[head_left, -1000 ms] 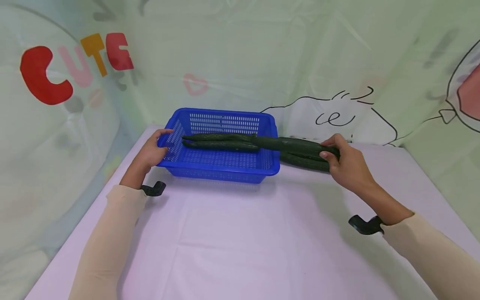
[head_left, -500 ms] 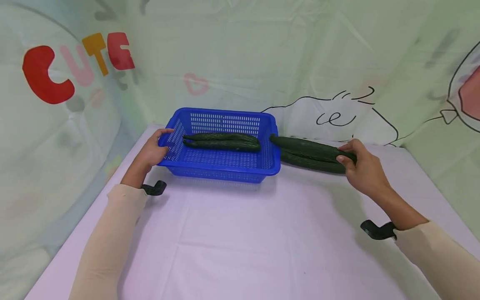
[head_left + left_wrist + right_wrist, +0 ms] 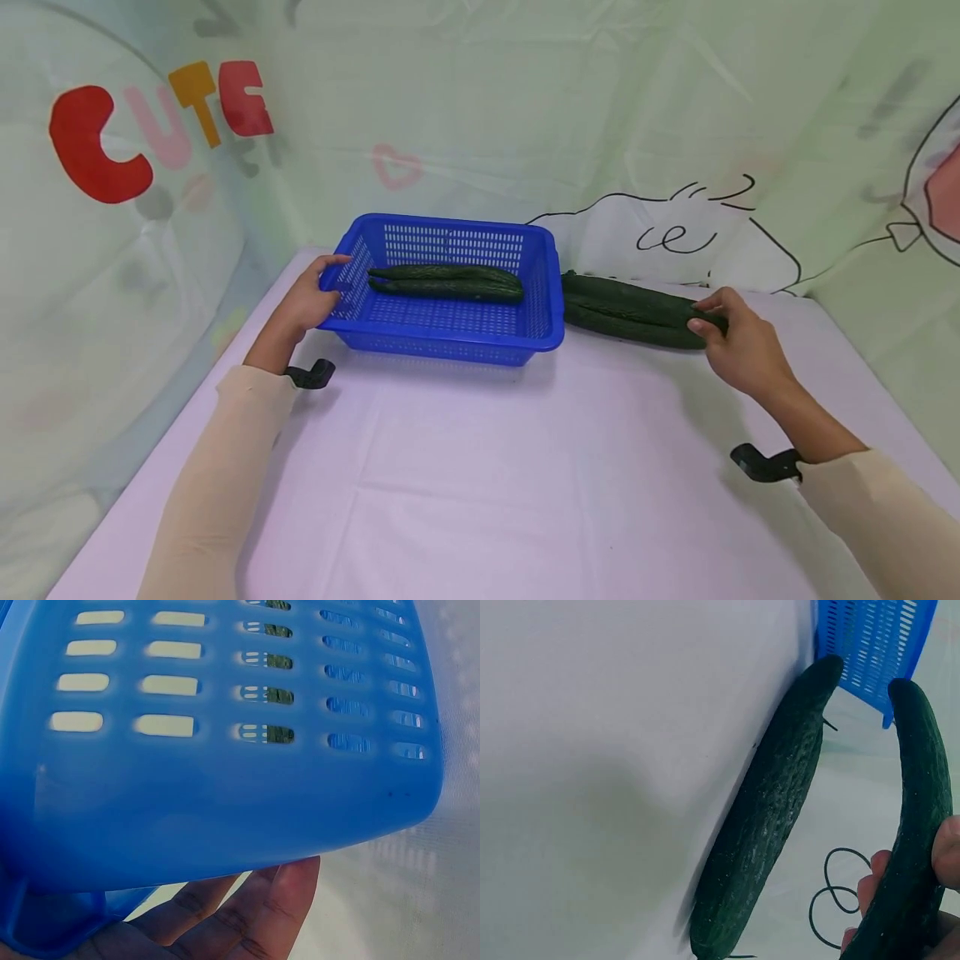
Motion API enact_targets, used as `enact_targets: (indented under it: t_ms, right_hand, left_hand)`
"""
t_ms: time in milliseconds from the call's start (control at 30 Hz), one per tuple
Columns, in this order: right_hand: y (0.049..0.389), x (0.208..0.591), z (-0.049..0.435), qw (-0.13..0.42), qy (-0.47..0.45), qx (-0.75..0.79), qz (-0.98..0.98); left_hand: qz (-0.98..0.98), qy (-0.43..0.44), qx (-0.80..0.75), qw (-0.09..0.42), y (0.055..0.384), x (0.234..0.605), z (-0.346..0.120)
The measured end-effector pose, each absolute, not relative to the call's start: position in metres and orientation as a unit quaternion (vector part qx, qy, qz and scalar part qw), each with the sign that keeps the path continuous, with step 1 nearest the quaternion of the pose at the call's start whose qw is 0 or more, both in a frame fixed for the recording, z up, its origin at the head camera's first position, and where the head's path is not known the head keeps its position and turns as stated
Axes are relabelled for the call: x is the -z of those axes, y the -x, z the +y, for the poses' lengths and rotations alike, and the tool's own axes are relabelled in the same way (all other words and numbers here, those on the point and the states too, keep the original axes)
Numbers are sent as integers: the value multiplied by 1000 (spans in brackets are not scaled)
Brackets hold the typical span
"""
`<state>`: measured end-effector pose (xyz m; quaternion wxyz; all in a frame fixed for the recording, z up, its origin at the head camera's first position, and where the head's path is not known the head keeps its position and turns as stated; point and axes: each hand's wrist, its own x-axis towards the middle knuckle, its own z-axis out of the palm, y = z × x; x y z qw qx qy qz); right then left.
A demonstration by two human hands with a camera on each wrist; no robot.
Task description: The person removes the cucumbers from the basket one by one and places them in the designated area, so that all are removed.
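Observation:
My left hand grips the left end of a blue plastic basket; in the left wrist view its fingers show at the rim. Two green cucumbers lie side by side inside the basket. Right of the basket, my right hand pinches the right end of another cucumber between thumb and fingers. A further cucumber lies on the table just in front of it, close to the basket. In the right wrist view the held cucumber is apart from the lying one.
A white cloth covers the table. Behind it hangs a pale green printed curtain, with more of it along both sides. Each wrist wears a black camera mount, such as the right mount.
My right hand has moved right and slightly down, drawing the cucumber from over the basket to beside it, above the lying cucumber. The left hand keeps its grip on the basket.

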<state>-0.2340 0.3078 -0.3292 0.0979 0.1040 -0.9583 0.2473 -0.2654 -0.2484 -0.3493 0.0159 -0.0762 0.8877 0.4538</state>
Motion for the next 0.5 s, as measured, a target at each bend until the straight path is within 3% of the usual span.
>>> enact_targets:
  t_ms: [500]
  right_hand:
    - [243,351,296,62,-149,-236,-958]
  left_hand:
    - [886,74,-457,11,264,349,-248]
